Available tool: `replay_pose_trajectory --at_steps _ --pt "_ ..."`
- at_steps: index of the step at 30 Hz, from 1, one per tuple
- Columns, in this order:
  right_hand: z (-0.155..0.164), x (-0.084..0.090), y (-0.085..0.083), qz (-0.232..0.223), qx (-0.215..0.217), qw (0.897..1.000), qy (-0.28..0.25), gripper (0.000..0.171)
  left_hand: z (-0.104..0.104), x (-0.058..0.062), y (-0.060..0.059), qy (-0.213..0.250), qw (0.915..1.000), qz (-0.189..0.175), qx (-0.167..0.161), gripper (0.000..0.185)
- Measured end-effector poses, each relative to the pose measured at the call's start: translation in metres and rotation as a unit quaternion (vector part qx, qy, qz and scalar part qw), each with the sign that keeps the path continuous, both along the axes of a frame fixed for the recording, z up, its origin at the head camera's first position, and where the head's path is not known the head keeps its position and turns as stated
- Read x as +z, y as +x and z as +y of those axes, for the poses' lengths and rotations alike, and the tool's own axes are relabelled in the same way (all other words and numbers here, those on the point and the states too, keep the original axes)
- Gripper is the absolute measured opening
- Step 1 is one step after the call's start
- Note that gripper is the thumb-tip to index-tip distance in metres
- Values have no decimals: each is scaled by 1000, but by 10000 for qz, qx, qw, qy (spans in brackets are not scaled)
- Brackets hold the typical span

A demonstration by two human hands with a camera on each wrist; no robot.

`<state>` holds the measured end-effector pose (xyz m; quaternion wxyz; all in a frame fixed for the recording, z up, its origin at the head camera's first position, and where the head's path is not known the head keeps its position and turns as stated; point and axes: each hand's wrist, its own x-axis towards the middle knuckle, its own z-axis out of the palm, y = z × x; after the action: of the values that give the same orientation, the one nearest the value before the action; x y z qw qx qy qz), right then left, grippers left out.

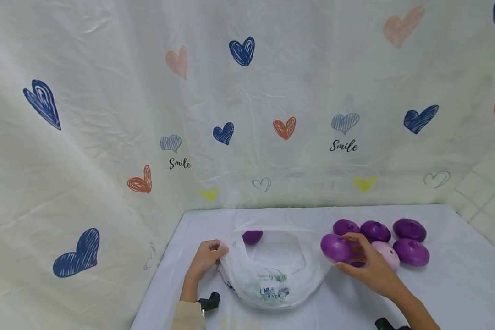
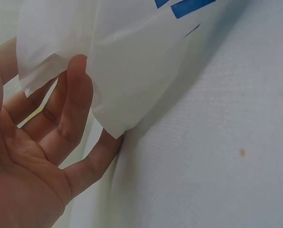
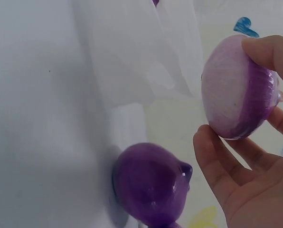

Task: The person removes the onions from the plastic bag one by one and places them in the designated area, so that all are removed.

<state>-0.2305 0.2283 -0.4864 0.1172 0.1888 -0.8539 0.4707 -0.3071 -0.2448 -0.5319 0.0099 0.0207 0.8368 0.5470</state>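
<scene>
The purple onion (image 1: 252,236) inside the white plastic bag (image 1: 272,270) shows only its top, the rest veiled by the bag's far rim. One onion (image 1: 357,263) lies almost wholly hidden behind the right hand (image 1: 369,266), and in the right wrist view the nearer onion (image 3: 151,185) is blurred and cut by the bottom edge. The green and blue print (image 1: 274,286) on the bag's near side is too small to read.

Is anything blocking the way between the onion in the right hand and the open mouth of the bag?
Nothing visible does. The right hand holds a purple onion just beside the right edge of the white plastic bag, whose mouth the left hand holds open. One onion in the bag lies at the far side.
</scene>
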Motion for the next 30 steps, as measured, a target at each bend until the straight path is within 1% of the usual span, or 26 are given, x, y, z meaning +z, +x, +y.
replay_pose_trajectory --at_steps 7,13,17,21,30 --pt "13 3 6 -10 -241 9996 164 68 -2 -1 -1 -35 10000 -6 -31 22" --pt "24 -3 9 -44 -597 9973 423 69 -2 -1 -2 -7 10000 -10 -93 23" --pt "30 -5 13 -118 -645 9968 464 69 -1 0 -2 16 10000 19 -52 21" --pt "35 -8 15 -62 -706 9963 492 69 1 0 -1 6 10000 52 6 20" --pt "39 -18 17 391 -575 9971 310 67 -2 -3 -3 -34 10000 -37 -3 21"
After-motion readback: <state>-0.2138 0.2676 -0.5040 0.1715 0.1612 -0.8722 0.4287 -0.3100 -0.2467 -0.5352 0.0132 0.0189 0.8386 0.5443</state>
